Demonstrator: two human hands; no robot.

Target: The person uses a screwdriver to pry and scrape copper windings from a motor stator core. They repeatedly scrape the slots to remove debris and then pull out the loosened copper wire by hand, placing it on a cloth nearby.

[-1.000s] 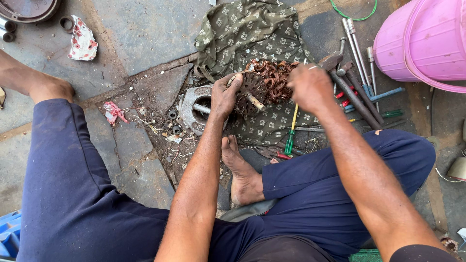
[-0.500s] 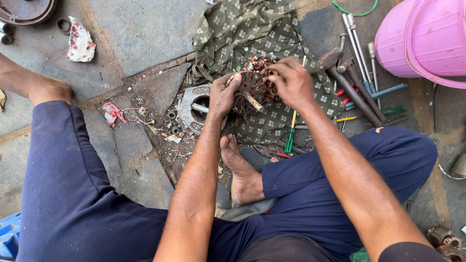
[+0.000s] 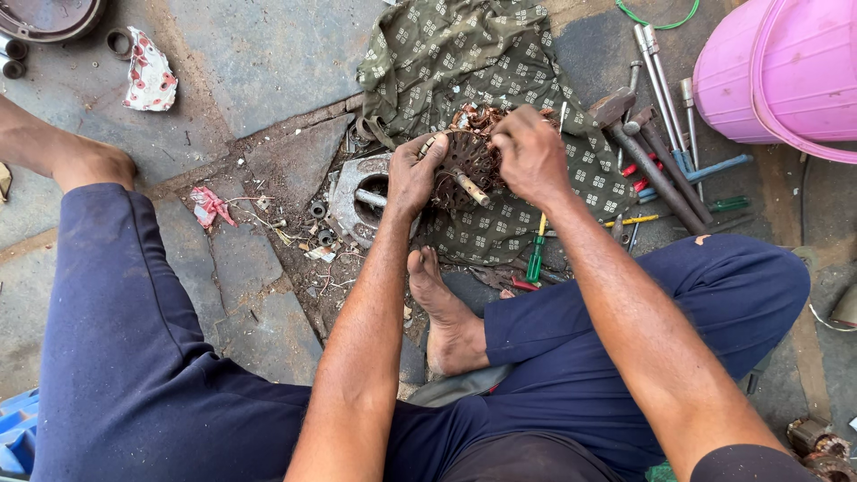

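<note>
I sit on a stone floor with a round motor core (image 3: 464, 163) wound with copper wire held between both hands above a patterned green cloth (image 3: 464, 62). My left hand (image 3: 412, 174) grips its left rim, thumb on top. My right hand (image 3: 528, 156) is closed over its right side, fingers in the tangled copper wire (image 3: 473, 116). A short shaft sticks out of the core toward me. A grey metal motor housing (image 3: 353, 201) with its own shaft lies just left of my left hand.
A pink plastic bucket (image 3: 786, 71) stands at the top right. Hammers, spanners and screwdrivers (image 3: 656, 152) lie beside it, with a green-handled screwdriver (image 3: 536, 259) near my bare foot (image 3: 446, 312). Small bearings and scraps (image 3: 317, 223) litter the floor on the left.
My right hand moved left from the loose copper wire onto the core's right side. My left hand kept its grip on the core.
</note>
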